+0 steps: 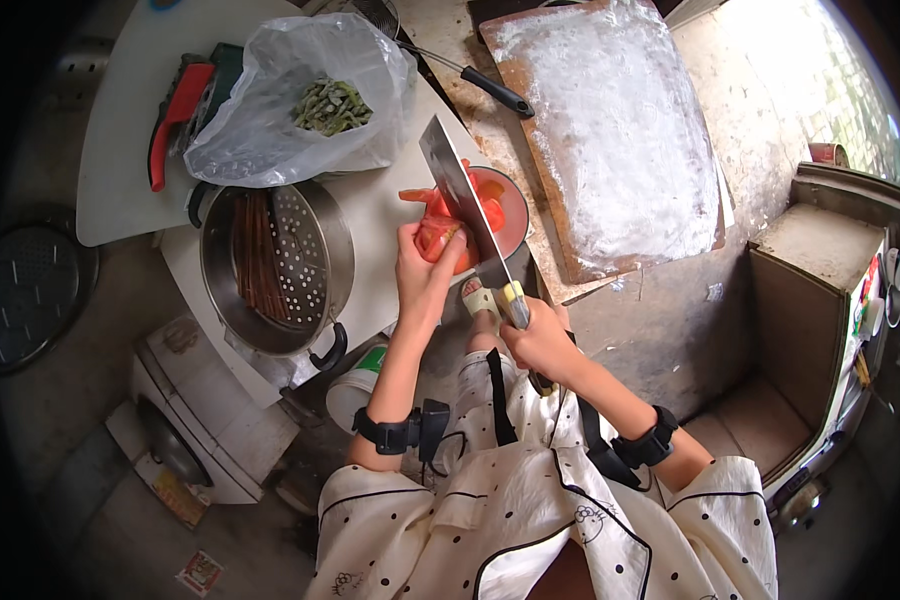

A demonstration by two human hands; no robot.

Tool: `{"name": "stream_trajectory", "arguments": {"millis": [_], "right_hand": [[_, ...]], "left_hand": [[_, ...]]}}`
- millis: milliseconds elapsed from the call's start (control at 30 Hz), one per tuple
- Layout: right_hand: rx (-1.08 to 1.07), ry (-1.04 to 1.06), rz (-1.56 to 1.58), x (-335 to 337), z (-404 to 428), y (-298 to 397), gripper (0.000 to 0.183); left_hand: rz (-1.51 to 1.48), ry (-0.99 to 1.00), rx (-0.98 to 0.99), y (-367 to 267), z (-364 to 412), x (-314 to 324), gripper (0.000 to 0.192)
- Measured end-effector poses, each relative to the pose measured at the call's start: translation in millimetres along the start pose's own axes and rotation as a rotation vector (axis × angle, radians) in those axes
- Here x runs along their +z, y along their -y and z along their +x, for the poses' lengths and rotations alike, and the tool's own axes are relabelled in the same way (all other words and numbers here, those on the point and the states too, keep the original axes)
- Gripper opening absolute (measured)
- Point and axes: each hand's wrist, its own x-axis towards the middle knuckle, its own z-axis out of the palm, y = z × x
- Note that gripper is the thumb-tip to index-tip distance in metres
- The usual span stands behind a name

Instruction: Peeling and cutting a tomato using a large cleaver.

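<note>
My left hand (426,274) grips a cut red tomato (436,238) at the near left edge of a bowl (516,217) with a pinkish inside. Cut tomato pieces (490,204) lie in that bowl, partly hidden behind the blade. With my right hand (541,341) I hold a cleaver (466,196) by its yellow and grey handle. Its broad blade stands slanted beside the tomato and over the bowl. Whether the edge touches the tomato, I cannot tell.
Left of the bowl, a steel pot (339,262) holds chopsticks and a perforated insert. Beyond it lies a plastic bag (255,142) with green vegetable pieces, beside a red-handled tool (176,112). A black-handled strainer (495,90) and a floured board (615,142) lie at the upper right.
</note>
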Motion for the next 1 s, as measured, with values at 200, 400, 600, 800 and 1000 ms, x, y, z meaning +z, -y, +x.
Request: {"name": "stream_trajectory", "arguments": {"millis": [200,400,600,800,1000], "right_hand": [[-0.07,-0.057,-0.062,-2,5,10,0.005],[-0.077,0.016,-0.004,-8,-8,-8,0.008],[0.046,0.031,0.141,-13,1,-9,0.009],[0.053,0.007,0.06,-12,-5,-9,0.014],[-0.515,-0.128,-0.26,-7,3,-28,0.025]], "left_hand": [[-0.035,0.026,0.035,6,-5,1,0.044],[-0.158,0.109,-0.09,-11,4,-1,0.044],[-0.13,0.171,0.038,-1,-11,7,0.043],[-0.181,0.167,-0.186,-2,-4,-4,0.045],[-0.083,0.17,0.003,-8,-9,-2,0.044]]}}
